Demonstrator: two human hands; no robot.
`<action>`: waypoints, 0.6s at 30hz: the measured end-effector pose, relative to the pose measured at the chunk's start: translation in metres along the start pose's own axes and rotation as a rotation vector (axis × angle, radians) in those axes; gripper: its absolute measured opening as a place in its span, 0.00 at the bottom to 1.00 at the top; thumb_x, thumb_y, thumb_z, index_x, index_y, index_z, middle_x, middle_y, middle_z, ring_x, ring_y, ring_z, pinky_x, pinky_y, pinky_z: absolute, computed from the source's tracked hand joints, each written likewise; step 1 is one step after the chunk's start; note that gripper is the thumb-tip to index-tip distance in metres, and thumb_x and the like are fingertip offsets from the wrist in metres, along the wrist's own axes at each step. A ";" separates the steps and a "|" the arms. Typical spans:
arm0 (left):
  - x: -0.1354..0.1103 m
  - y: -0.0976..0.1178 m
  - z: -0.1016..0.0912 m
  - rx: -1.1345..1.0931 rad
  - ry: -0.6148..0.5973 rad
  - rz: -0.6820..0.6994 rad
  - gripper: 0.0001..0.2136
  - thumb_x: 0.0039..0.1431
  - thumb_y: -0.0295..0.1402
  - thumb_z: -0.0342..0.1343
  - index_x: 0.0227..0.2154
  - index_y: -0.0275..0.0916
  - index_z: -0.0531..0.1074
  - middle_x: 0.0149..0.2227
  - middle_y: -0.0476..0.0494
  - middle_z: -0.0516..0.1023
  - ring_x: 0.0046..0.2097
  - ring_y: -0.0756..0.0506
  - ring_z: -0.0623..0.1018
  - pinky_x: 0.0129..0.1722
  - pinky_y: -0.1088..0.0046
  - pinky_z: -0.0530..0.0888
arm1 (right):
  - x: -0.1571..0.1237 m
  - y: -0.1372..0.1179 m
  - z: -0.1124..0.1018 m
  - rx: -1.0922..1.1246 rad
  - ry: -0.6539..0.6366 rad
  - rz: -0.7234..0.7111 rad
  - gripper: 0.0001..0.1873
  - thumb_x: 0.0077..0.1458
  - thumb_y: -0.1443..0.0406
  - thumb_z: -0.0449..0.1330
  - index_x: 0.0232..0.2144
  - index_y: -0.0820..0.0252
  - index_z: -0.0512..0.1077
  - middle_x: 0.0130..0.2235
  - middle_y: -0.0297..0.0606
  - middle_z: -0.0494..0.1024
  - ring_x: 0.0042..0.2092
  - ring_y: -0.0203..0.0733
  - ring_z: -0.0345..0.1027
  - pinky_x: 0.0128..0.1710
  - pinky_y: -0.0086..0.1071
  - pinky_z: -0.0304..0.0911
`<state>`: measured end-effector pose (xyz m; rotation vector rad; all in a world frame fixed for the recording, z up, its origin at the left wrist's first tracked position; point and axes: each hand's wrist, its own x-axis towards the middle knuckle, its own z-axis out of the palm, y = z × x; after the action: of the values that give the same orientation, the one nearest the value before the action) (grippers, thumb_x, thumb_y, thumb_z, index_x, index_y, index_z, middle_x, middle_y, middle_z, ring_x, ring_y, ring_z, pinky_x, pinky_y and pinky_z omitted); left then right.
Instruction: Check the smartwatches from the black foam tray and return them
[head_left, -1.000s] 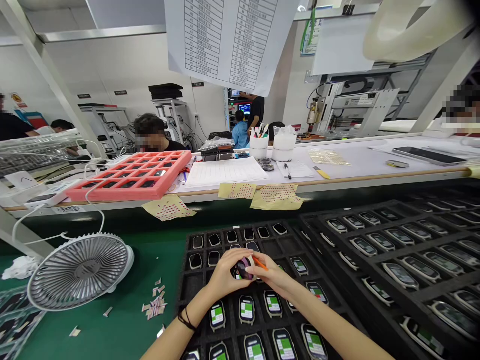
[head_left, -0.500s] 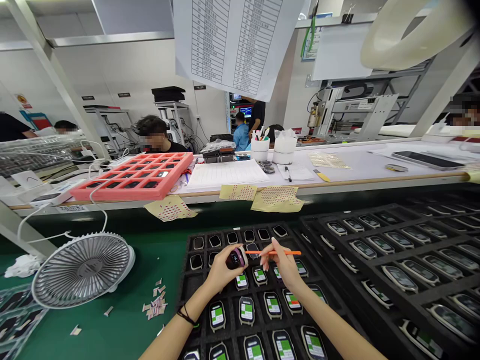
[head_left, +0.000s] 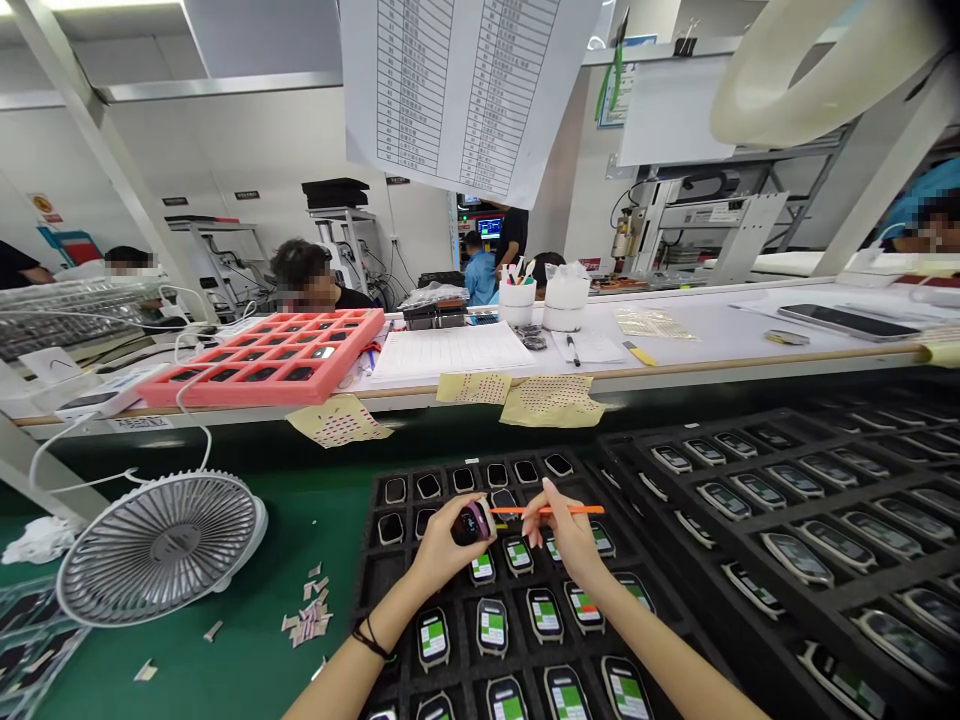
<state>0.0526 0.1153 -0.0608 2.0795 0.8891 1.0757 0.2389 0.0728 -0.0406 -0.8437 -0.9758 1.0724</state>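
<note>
Watch [head_left: 471, 524] sits gripped in our left hand [head_left: 441, 545], right by the left tip of the stick [head_left: 585, 509] our right hand [head_left: 564, 535] pinches pretty much left-right.

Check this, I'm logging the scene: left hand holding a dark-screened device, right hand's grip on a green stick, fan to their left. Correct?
Not quite: the head view shows the stick in the grip of the right hand is orange, not green. The left hand holds the device; the fan is left of both.
</note>
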 end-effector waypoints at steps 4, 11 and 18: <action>0.000 0.000 0.000 -0.002 0.009 -0.005 0.22 0.46 0.26 0.62 0.47 0.39 0.69 0.49 0.39 0.75 0.51 0.40 0.73 0.53 0.61 0.68 | -0.001 0.000 0.001 -0.036 -0.014 -0.022 0.30 0.54 0.46 0.54 0.16 0.64 0.74 0.14 0.37 0.72 0.14 0.32 0.63 0.14 0.24 0.55; -0.002 0.000 0.002 0.020 0.012 0.012 0.23 0.45 0.27 0.62 0.47 0.38 0.70 0.48 0.38 0.76 0.51 0.40 0.74 0.52 0.61 0.70 | -0.005 -0.003 0.003 -0.151 -0.014 -0.105 0.31 0.57 0.47 0.51 0.16 0.64 0.73 0.14 0.36 0.71 0.14 0.32 0.62 0.14 0.24 0.55; -0.002 0.002 0.002 0.025 0.034 0.012 0.23 0.44 0.26 0.62 0.47 0.38 0.70 0.48 0.38 0.76 0.50 0.40 0.75 0.52 0.61 0.70 | -0.005 -0.002 0.002 -0.220 -0.025 -0.169 0.30 0.58 0.49 0.50 0.16 0.63 0.73 0.14 0.36 0.70 0.15 0.32 0.62 0.14 0.24 0.55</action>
<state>0.0538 0.1116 -0.0609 2.0955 0.9124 1.1151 0.2363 0.0676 -0.0393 -0.9098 -1.1796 0.8430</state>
